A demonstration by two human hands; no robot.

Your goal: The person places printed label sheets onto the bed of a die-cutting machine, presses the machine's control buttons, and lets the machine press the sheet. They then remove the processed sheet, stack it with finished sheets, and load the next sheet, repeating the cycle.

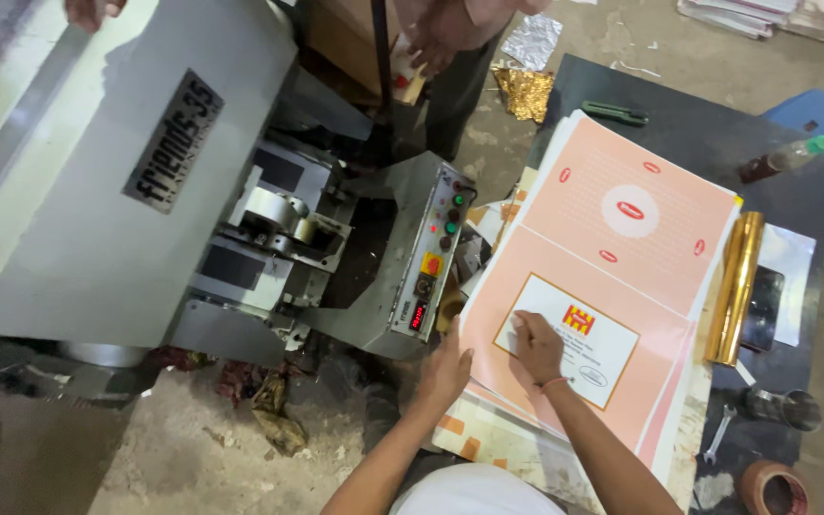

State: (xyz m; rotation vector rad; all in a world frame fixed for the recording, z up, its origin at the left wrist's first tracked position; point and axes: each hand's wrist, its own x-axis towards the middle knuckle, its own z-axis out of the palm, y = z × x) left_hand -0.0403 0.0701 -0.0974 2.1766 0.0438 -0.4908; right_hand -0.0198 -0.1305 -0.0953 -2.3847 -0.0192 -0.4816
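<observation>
Thin, light, floppy pink sheet (612, 277) atop the stack on the bench (679, 124), best lifted at its near-left edge, where left fingers (458, 367) lie flat and right fingers (526, 329) curl, pressing.

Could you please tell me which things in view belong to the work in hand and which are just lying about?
In hand:
- left hand on the edge of the stack of pink printed sheets
- right hand pressed flat on the top sheet's white panel

Lying about:
- gold foil roll
- spanner
- plastic bottle
- crumpled gold foil
- grey press machine
</observation>
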